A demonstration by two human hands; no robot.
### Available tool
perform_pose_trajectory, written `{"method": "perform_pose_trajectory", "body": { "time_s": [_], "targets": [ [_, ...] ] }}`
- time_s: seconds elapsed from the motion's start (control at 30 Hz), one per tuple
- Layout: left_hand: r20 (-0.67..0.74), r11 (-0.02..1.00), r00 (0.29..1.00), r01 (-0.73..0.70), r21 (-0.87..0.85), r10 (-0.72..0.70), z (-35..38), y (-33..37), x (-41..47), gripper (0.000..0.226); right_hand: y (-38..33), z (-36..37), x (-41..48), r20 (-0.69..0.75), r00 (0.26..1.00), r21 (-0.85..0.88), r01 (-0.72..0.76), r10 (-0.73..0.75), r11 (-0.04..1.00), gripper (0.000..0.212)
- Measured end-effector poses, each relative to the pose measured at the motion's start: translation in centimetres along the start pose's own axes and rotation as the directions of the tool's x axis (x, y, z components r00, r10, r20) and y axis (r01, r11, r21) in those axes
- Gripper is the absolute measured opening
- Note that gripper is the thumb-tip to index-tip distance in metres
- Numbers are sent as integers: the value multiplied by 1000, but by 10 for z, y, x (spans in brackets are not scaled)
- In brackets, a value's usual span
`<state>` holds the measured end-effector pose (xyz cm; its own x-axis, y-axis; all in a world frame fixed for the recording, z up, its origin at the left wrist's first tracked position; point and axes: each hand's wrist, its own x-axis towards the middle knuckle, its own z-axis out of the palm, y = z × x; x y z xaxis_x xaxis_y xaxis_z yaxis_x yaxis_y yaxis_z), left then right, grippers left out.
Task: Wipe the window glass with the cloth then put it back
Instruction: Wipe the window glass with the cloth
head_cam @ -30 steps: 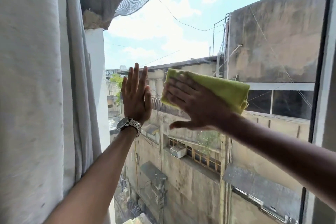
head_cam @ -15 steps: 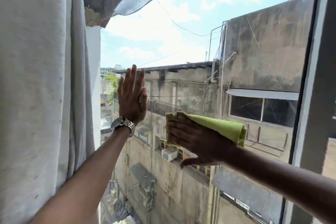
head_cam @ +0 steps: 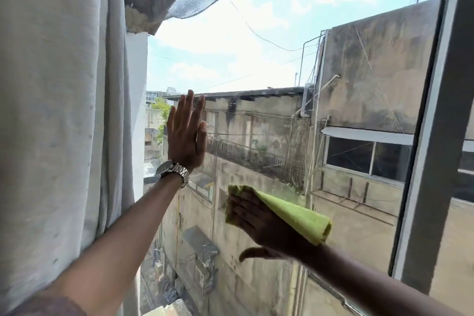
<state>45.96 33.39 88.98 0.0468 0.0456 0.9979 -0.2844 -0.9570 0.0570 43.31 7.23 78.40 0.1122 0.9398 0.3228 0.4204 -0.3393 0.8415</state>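
Observation:
The window glass [head_cam: 269,59] fills the middle of the head view, with old buildings and sky behind it. My right hand [head_cam: 259,223] presses a folded yellow-green cloth [head_cam: 297,215] flat against the lower part of the pane, fingers spread over it. My left hand [head_cam: 186,136] rests flat on the glass higher up and to the left, fingers straight and together, holding nothing. A metal watch [head_cam: 173,170] sits on that wrist.
A pale grey curtain [head_cam: 64,110] hangs along the left side, close to my left arm. The dark window frame [head_cam: 436,136] runs down the right edge of the pane.
My right hand has slid the cloth down the glass, from level with my left hand to well below it. My left hand has stayed pressed in the same spot.

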Motion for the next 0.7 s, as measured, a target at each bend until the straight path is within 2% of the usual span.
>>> {"method": "perform_pose_trajectory", "body": {
  "time_s": [0.13,0.2,0.23,0.27,0.33,0.4,0.43,0.47,0.5,0.53,0.57,0.6,0.63,0.67,0.7],
  "targets": [
    [19,1000,1000,4,7,-4,0,-1,-1,57,14,4,-14,-76,997,-3,-27,26,1000,100],
    [20,1000,1000,9,1,-9,0,-1,1,57,36,-10,-6,-133,967,12,-215,215,976,97],
    [19,1000,1000,12,1,-12,-1,-1,1,57,51,-18,-2,-170,919,7,-359,355,933,97],
    [20,1000,1000,11,7,-11,-1,0,0,57,67,-29,4,-194,843,6,-510,501,860,97],
    [14,1000,1000,3,9,-3,-2,4,-3,56,98,-49,15,-236,613,53,-767,754,640,97],
    [14,1000,1000,5,-4,-5,-4,5,-2,56,117,-63,32,-283,372,166,-889,884,427,97],
    [17,1000,1000,7,-7,-6,-5,6,-2,56,120,-66,40,-287,299,223,-903,910,367,98],
    [18,1000,1000,8,-6,-8,-6,8,-3,56,117,-67,47,-276,298,248,-896,914,368,100],
    [19,1000,1000,9,-2,-9,-6,10,-3,56,109,-63,49,-251,398,226,-862,882,453,103],
    [18,1000,1000,6,4,-6,-6,12,-4,56,96,-54,46,-209,585,166,-769,784,618,106],
    [19,1000,1000,5,8,-6,-7,13,-3,56,81,-44,37,-162,775,90,-605,611,791,108],
    [20,1000,1000,9,7,-9,-8,14,-4,56,69,-34,21,-100,902,37,-419,420,907,108],
    [18,1000,1000,12,6,-12,-9,14,-5,56,61,-28,2,-46,960,11,-275,275,961,108],
    [16,1000,1000,15,6,-15,-9,13,-5,56,58,-23,-17,-14,979,-2,-205,205,979,106],
    [14,1000,1000,14,6,-14,-9,13,-5,56,62,-22,-34,-8,978,-10,-211,211,977,104]
  ]
}}
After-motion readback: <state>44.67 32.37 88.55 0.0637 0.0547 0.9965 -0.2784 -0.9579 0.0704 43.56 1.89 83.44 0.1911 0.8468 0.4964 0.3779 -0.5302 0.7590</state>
